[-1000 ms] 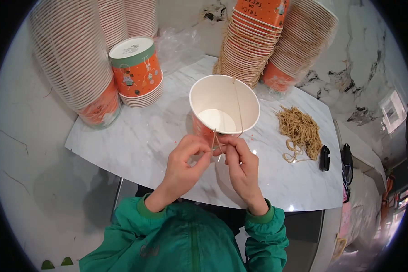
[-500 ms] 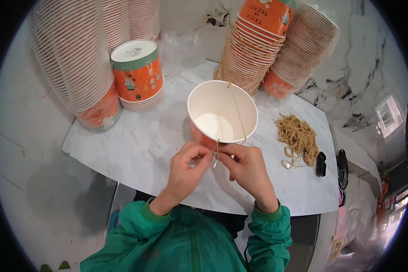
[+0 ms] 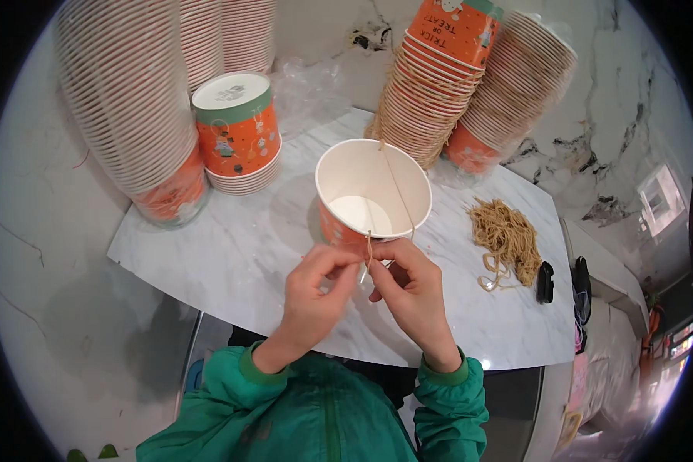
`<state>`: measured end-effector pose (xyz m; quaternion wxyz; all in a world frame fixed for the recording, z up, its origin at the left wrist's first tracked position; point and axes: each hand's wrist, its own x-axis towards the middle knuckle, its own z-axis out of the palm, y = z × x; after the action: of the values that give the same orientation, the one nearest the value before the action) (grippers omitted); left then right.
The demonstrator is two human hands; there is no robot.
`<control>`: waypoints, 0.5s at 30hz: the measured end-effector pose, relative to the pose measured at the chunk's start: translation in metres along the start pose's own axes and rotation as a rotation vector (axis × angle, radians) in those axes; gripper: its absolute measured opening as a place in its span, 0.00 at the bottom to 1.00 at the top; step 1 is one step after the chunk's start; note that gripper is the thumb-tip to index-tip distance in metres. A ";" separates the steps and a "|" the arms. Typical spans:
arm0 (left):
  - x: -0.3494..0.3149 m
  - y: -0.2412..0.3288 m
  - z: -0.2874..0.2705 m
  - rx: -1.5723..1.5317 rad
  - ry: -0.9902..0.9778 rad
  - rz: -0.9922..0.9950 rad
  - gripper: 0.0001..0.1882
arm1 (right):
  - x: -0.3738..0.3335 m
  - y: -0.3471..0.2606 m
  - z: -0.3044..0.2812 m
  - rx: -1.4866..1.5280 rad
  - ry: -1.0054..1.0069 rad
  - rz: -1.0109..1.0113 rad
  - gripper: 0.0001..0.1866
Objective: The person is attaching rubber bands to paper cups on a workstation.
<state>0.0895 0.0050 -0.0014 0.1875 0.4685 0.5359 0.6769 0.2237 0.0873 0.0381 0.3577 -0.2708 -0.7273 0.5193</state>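
An open paper bucket (image 3: 348,175), white inside and orange outside, stands upright at the middle of the table. A thin tan cord (image 3: 397,183) runs from its far rim across the opening to the right side, and a short loop hangs at the near rim. My left hand (image 3: 313,292) and my right hand (image 3: 414,291) meet just in front of that near rim. Both are closed in a pinch on the cord, fingertips nearly touching. The fingers partly hide the cord's end and the bucket's front.
Tall stacks of paper buckets (image 3: 123,100) rise at the left, with an upside-down bucket stack (image 3: 239,138) beside them. More stacks (image 3: 431,96) lean at the back right, some with cords. A heap of tan cords (image 3: 508,239) and a black object (image 3: 545,282) lie on the marbled table (image 3: 231,254).
The bucket sits slightly further left in view. My right hand has shifted a little left, and more of the cord loop shows between my fingertips. Both hands keep their pinch.
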 end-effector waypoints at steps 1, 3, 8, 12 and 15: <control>0.001 0.001 -0.004 0.037 0.057 0.020 0.06 | -0.001 -0.001 0.002 -0.015 -0.001 -0.012 0.08; 0.007 0.001 -0.008 0.038 0.065 0.027 0.07 | -0.003 0.000 0.005 -0.028 -0.003 -0.023 0.07; 0.017 0.007 -0.004 -0.091 -0.018 -0.150 0.06 | -0.002 0.004 0.012 -0.246 0.023 -0.230 0.10; 0.018 0.007 -0.002 -0.132 -0.052 -0.150 0.06 | -0.002 0.004 0.013 -0.381 0.058 -0.350 0.11; 0.019 0.007 -0.002 -0.244 -0.093 -0.218 0.04 | -0.003 0.002 0.011 -0.389 0.057 -0.326 0.10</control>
<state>0.0798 0.0159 0.0131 0.3399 0.4122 0.4883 0.6900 0.2167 0.0791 0.0326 0.3981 -0.2283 -0.8372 0.2975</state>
